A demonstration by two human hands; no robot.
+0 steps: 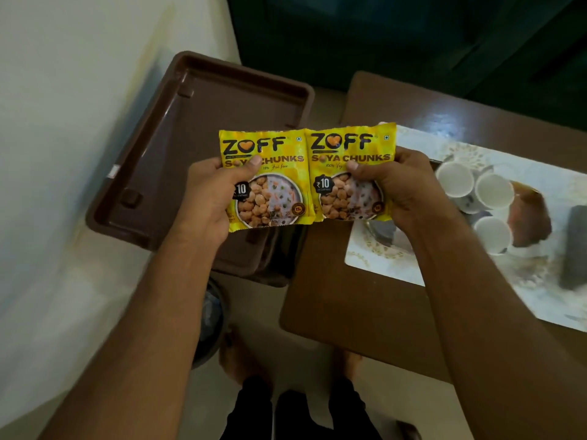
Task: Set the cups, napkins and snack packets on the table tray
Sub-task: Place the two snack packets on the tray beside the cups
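Two yellow soya chunks packets, joined side by side, are held up in front of me. My left hand grips the left packet and my right hand grips the right packet. Behind them at the left is a brown tray with nothing lying in it. To the right, three white cups stand on a pale patterned tray on the brown table. I cannot make out any napkins.
A dark grey block and a brown object lie on the pale tray beside the cups. A white wall is at the left. My feet and a dark round bin are on the floor below.
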